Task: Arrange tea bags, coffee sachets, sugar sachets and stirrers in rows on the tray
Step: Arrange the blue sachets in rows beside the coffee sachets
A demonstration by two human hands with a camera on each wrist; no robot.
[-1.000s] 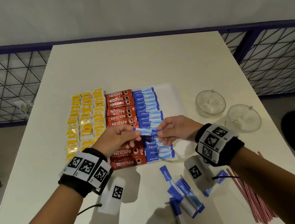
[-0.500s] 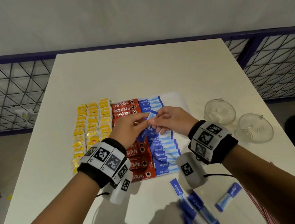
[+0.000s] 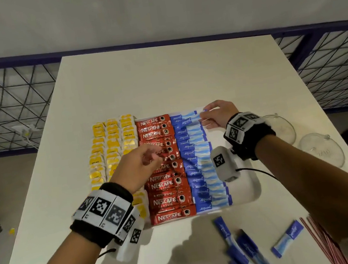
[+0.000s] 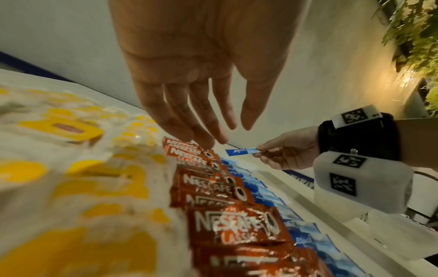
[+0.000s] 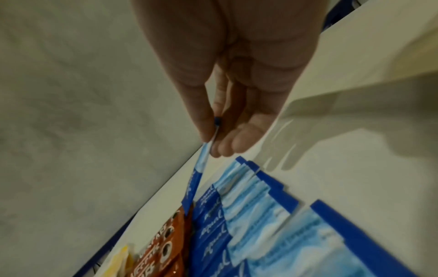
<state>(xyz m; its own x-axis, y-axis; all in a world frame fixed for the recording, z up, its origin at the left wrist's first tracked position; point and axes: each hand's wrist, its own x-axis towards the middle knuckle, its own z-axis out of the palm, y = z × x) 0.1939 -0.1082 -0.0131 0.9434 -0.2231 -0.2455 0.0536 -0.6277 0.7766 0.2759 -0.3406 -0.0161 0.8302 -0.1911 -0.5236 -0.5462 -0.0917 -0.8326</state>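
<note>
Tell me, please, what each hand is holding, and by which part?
The right hand pinches a blue sugar sachet by its pale end; the left hand holds nothing.

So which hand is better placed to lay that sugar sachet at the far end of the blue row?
Right. The right hand already pinches the sachet just over the row's far end; the left hand hovers open over the coffee sachets.

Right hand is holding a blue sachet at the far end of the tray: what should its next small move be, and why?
Probably lower the Equal sugar sachet flat onto the far end of the blue sugar row and let go. The right hand pinches it by one end just above that row, the near end of the row is already filled, and the left hand hovers open over the Nescafe sachets, holding nothing.
</note>
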